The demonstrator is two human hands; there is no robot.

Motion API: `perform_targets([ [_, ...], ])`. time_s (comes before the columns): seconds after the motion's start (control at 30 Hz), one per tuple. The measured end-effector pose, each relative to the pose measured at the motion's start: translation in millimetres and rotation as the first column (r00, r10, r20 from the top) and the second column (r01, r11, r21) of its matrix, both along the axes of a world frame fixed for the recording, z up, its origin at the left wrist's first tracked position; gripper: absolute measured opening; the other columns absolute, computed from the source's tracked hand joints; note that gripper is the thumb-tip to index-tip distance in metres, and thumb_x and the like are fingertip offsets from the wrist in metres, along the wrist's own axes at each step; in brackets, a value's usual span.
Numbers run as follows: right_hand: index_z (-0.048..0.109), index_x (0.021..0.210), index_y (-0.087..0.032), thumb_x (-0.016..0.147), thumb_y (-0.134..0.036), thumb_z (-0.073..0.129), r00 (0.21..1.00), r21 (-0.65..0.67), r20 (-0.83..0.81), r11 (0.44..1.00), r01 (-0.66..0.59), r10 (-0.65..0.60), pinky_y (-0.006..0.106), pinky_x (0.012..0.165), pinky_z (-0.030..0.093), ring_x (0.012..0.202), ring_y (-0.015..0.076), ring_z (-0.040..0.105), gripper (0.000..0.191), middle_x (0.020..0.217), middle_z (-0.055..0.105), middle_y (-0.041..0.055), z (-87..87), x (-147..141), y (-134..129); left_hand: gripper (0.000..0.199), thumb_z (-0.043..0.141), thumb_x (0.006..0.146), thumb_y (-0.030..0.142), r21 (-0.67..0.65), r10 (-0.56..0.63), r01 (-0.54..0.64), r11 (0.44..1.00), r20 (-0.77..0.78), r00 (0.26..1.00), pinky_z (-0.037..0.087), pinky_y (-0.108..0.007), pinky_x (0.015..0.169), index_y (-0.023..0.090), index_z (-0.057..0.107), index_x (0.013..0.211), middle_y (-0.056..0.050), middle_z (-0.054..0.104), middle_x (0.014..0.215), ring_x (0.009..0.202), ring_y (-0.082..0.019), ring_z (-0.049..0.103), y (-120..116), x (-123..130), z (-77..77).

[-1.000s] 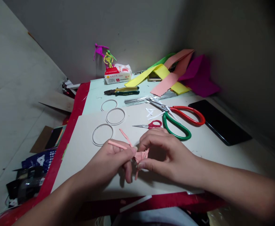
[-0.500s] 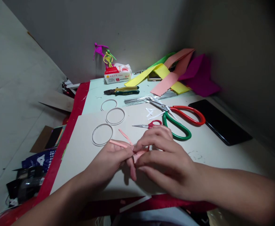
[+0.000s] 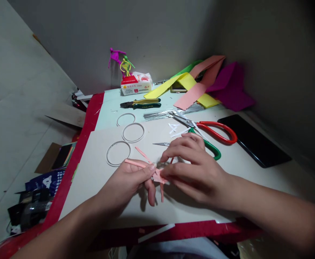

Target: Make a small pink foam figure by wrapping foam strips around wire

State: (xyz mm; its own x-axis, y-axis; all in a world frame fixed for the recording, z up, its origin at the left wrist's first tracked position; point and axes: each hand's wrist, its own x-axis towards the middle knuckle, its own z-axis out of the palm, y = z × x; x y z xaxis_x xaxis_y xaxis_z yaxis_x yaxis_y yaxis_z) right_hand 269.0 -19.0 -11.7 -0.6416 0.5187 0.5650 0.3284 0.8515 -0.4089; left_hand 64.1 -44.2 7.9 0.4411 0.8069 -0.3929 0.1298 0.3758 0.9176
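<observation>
A small pink crepe-paper figure with thin twisted limbs is between my hands, above the pale board. My left hand pinches it between thumb and fingers, and two pink limbs stick out past the thumb toward the upper left. With bent fingers, my right hand grips the right side of the figure's body; the contact is partly hidden. One limb hangs down below the body. Small scissors lie just beyond my right hand, their handles mostly covered by it. Large scissors with red and green handles lie farther right.
Three white rings lie left of centre. Behind them are pliers, thin wires and a tissue pack with small purple, yellow and green figures. Coloured paper strips and a black phone are at right.
My right hand has shifted slightly right and up, turning so more of the pink body and a hanging limb show. It now covers more of the small scissors' handles. My left hand keeps its pinch.
</observation>
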Motion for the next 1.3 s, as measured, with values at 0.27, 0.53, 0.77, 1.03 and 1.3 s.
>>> perform_targets([
  [0.27, 0.06, 0.093, -0.019, 0.082, -0.009, 0.054, 0.998, -0.076, 0.0, 0.995, -0.057, 0.058, 0.047, 0.095, 0.031, 0.097, 0.0216, 0.052, 0.016, 0.098, 0.065, 0.0054, 5.0, 0.8, -1.3, 0.057, 0.044, 0.095, 0.034, -0.019, 0.009, -0.009, 1.0, 0.028, 1.0, 0.045, -0.029, 0.076, 0.014, 0.071, 0.049, -0.009, 0.068, 0.058, 0.067, -0.018, 0.062, -0.4, 1.6, 0.7],
  [0.53, 0.062, 0.09, -0.019, 0.087, -0.015, 0.056, 0.997, -0.074, 0.054, 0.996, -0.057, 0.061, 0.049, 0.094, 0.03, 0.101, 0.0226, 0.049, 0.007, 0.107, 0.063, 0.0062, 1.8, 1.2, -1.4, 0.055, 0.045, 0.094, 0.034, -0.026, 0.014, -0.013, 1.0, 0.055, 0.998, 0.044, -0.03, 0.076, 0.014, 0.071, 0.049, -0.008, 0.067, 0.057, 0.068, -0.019, 0.062, -0.2, 1.7, -5.1],
  [0.77, 0.057, 0.088, -0.018, 0.087, -0.012, 0.055, 0.997, -0.154, -0.036, 0.985, -0.078, 0.073, 0.044, 0.091, 0.034, 0.094, 0.0198, 0.05, 0.006, 0.094, 0.063, 0.005, -3.1, -4.1, -2.7, 0.057, 0.043, 0.094, 0.033, 0.022, -0.002, 0.001, 1.0, 0.019, 1.0, 0.043, -0.031, 0.077, 0.015, 0.07, 0.048, -0.011, 0.071, 0.062, 0.069, -0.02, 0.062, -0.3, 3.4, -2.2],
  [1.03, 0.062, 0.091, -0.018, 0.088, -0.013, 0.053, 0.991, -0.039, 0.059, 0.993, -0.114, 0.117, 0.049, 0.093, 0.032, 0.104, 0.0246, 0.05, 0.011, 0.108, 0.064, 0.0082, 5.6, 6.3, 5.7, 0.057, 0.044, 0.094, 0.035, -0.026, -0.001, 0.002, 1.0, 0.038, 0.999, 0.044, -0.031, 0.074, 0.014, 0.072, 0.049, -0.011, 0.071, 0.063, 0.069, -0.02, 0.063, -1.1, 0.5, -4.5],
  [1.3, 0.057, 0.091, -0.017, 0.09, -0.011, 0.051, 0.991, -0.007, 0.069, 0.993, -0.117, 0.117, 0.049, 0.093, 0.033, 0.101, 0.0228, 0.052, 0.008, 0.104, 0.065, 0.0068, -3.3, 1.1, 5.5, 0.058, 0.043, 0.095, 0.036, 0.02, -0.043, 0.043, 0.999, -0.009, 0.999, 0.045, -0.029, 0.077, 0.015, 0.073, 0.05, -0.011, 0.072, 0.067, 0.072, -0.019, 0.063, 1.0, -0.2, -2.7],
])
